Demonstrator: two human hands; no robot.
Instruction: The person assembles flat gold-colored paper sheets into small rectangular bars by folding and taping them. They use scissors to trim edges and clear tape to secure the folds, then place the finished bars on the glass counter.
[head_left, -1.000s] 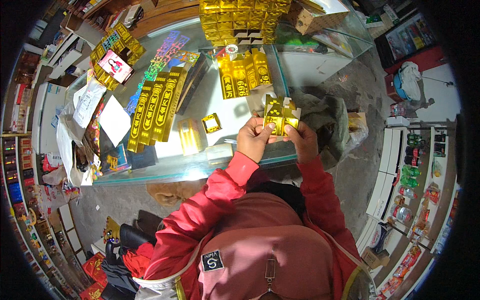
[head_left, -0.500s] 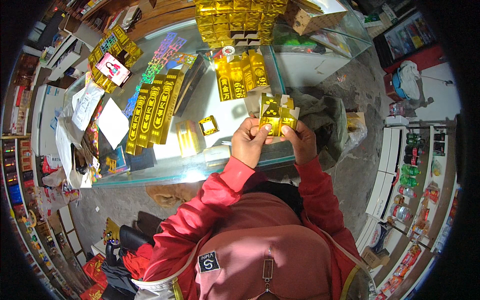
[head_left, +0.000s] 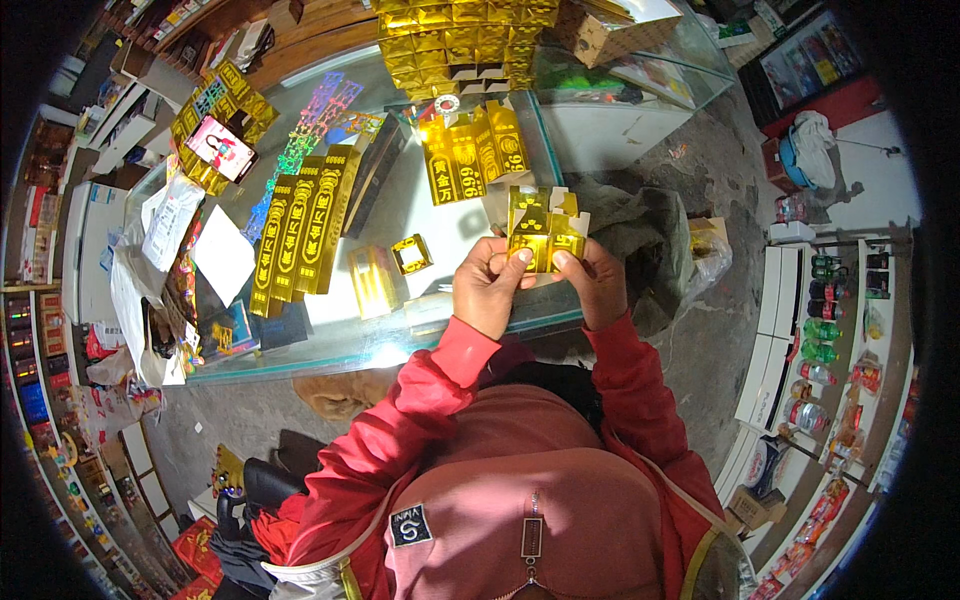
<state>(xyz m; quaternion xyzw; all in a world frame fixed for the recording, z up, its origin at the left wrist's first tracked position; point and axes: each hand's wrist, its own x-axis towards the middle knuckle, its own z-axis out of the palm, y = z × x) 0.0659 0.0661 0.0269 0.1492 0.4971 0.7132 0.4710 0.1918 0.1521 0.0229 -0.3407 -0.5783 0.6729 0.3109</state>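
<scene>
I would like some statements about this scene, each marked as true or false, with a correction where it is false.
1. Both hands hold the flat gold cardboard box blank. True: the left hand and the right hand each have a grip on its lower edge.
2. The box blank rests flat on the glass counter top. False: it is lifted above the counter, between the hands.
3. A small square gold box lies on the counter, left of the hands. True.
4. The person wears blue sleeves. False: the sleeves are red.
5. Three long gold boxes lie side by side on the counter. True.
</scene>
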